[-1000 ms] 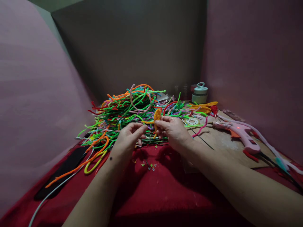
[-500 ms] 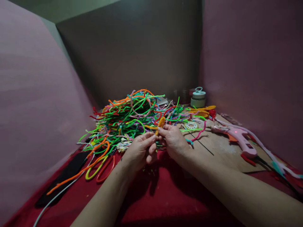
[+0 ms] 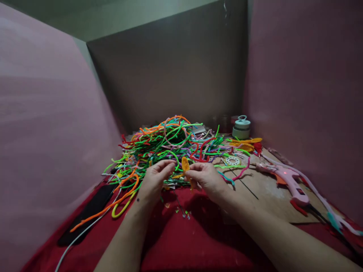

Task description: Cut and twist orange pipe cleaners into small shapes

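Note:
My right hand [image 3: 207, 179] pinches a yellow-orange pipe cleaner piece [image 3: 185, 164] bent into a flat petal shape, upright at the fingertips. A short strand of the same colour points left from below it. My left hand [image 3: 159, 177] is apart from the petal, a little to its left, with thumb and forefinger pressed together. Whether anything lies between those fingertips cannot be made out. Just beyond both hands is a big heap of coloured pipe cleaners [image 3: 161, 141], mostly green, with orange, red and pink among them.
On a brown board [image 3: 272, 204] at right lie a pink glue gun [image 3: 292, 183] with a red light, a thin dark stick [image 3: 245, 184] and a white ring with holes [image 3: 232, 161]. A pale green jar [image 3: 241, 127] stands behind. A black flat object [image 3: 85, 219] and a white cable [image 3: 76, 238] lie left.
My left hand has come away from the petal and moved left; both hands were touching at it before. My right hand keeps its pinch. The camera view has tilted up and shifted left.

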Demonstrator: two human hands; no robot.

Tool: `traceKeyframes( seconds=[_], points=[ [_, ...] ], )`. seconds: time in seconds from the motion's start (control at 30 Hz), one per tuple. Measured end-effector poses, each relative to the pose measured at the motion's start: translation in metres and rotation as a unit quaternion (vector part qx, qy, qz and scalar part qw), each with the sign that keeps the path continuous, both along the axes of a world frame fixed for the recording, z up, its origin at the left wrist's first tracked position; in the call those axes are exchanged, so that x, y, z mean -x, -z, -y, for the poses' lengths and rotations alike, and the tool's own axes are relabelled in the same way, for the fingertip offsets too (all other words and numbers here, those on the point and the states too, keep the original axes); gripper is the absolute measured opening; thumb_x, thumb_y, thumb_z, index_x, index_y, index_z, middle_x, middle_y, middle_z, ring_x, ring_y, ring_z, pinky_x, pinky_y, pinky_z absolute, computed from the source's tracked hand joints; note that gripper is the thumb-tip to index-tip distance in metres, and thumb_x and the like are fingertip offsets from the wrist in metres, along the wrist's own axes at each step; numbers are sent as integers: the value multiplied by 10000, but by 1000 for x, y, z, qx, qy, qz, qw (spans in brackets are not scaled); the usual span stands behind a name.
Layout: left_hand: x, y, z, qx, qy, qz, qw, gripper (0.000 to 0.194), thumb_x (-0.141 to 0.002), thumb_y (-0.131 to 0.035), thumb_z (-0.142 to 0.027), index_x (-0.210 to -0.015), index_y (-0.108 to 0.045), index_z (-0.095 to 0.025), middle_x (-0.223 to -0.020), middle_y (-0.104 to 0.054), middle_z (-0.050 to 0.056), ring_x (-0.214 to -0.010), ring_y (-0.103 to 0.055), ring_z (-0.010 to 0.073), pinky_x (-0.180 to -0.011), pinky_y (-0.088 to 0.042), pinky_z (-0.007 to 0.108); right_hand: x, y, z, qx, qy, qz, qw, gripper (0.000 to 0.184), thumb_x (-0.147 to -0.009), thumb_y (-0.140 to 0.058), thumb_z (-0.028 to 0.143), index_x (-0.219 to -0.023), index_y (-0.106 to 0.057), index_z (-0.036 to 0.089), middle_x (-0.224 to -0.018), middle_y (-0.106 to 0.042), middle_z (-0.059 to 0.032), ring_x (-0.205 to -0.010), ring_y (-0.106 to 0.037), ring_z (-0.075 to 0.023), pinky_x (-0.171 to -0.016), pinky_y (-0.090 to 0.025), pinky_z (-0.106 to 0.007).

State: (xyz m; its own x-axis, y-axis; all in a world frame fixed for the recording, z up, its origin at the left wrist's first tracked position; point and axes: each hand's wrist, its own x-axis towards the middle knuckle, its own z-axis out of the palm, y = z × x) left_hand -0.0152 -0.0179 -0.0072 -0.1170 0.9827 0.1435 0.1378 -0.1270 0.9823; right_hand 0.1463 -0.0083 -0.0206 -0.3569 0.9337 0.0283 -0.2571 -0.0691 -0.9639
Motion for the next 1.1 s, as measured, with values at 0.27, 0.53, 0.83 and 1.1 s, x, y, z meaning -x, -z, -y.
traceKeyframes(
  seconds=[0.27,0.53,0.83,1.1],
  points=[
    [-13,6,5,43,93,24,995,152,-661,-681,-273,-735,-663,-142,-683,-630,-2,-601,-543,97,-604,-419,213,3,4,4,-17,-21,68,997,206,-647,-606,283,-532,-537,127,-405,-416,63,-372,-307,-31,-387,-206,-199],
    [-10,11,5,87,148,134,976,117,-592,-715,-168,-647,-616,-138,-615,-611,-16,-537,-537,85,-553,-414,207,0,9,0,13,-109,36,993,212,-618,-627,287,-514,-523,134,-359,-426,60,-290,-309,-36,-323,-217,-190],
    [-20,9,6,72,107,74,989,136,-645,-672,-241,-733,-636,-144,-617,-607,-7,-517,-516,84,-527,-392,205,-2,18,-8,21,-111,27,993,181,-604,-627,240,-497,-534,127,-349,-439,51,-261,-295,-38,-276,-197,-186],
    [-27,15,2,-57,-25,-173,983,161,-661,-628,-300,-580,-609,-162,-574,-578,-6,-551,-488,111,-534,-372,217,2,16,-3,39,-91,43,994,166,-589,-557,178,-442,-488,145,-290,-374,63,-240,-272,-43,-266,-176,-189]
  ],
)
